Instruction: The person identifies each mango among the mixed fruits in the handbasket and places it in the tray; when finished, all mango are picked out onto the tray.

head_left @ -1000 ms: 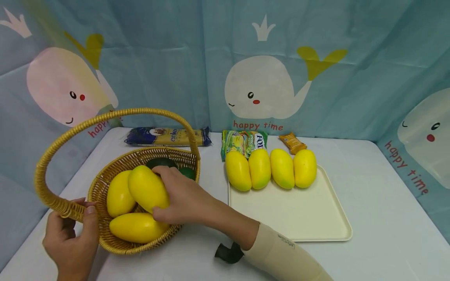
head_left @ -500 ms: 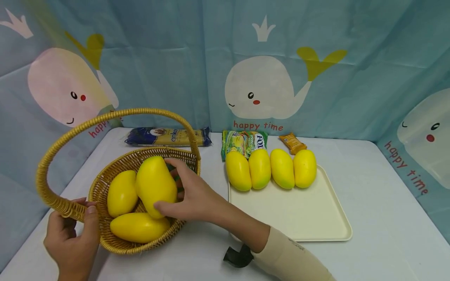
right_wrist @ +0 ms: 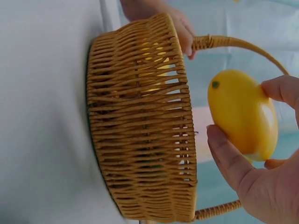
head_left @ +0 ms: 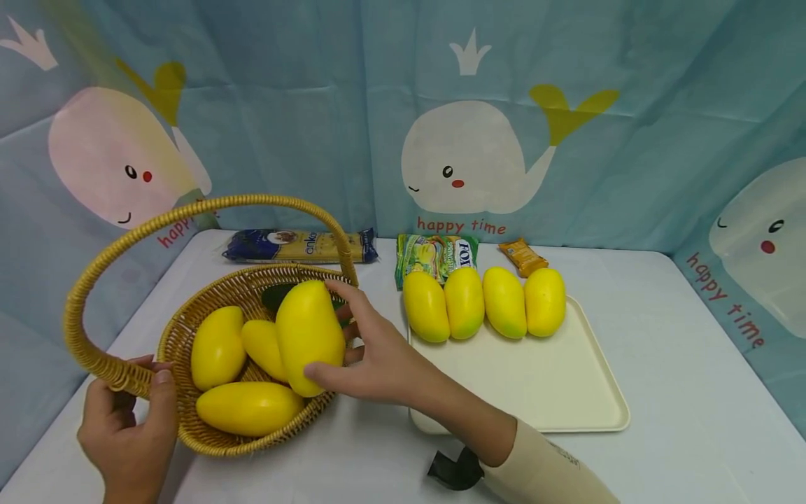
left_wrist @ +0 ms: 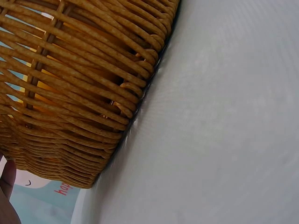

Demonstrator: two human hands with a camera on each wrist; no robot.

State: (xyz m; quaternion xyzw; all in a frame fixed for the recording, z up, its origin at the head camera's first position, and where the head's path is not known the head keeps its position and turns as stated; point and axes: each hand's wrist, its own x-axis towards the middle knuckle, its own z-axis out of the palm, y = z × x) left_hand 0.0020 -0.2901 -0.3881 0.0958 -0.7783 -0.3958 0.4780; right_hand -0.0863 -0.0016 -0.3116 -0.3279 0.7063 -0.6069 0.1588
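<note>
My right hand (head_left: pixel 378 353) grips a yellow mango (head_left: pixel 308 339) and holds it above the right side of a wicker basket (head_left: pixel 182 329). In the right wrist view the held mango (right_wrist: pixel 243 112) hangs clear of the rim, between thumb and fingers. My left hand (head_left: pixel 135 427) pinches the base of the basket's arched handle (head_left: pixel 94 273) at the left rim. Inside the basket lie an upright mango (head_left: pixel 217 350), a mango on its side (head_left: pixel 248 408) and one partly covered mango (head_left: pixel 263 346). Something dark green (head_left: pixel 275 297) shows behind the held mango, mostly hidden.
Several mangoes (head_left: pixel 504 301) stand in a row along the back of a cream tray (head_left: pixel 516 392). Behind them lie a green FOX packet (head_left: pixel 434 255) and an orange packet (head_left: pixel 522 257). A blue-and-yellow pasta pack (head_left: pixel 302 245) lies behind the basket.
My right hand has lifted the mango and carried it rightward, uncovering another mango in the basket. The left hand has stayed on the handle.
</note>
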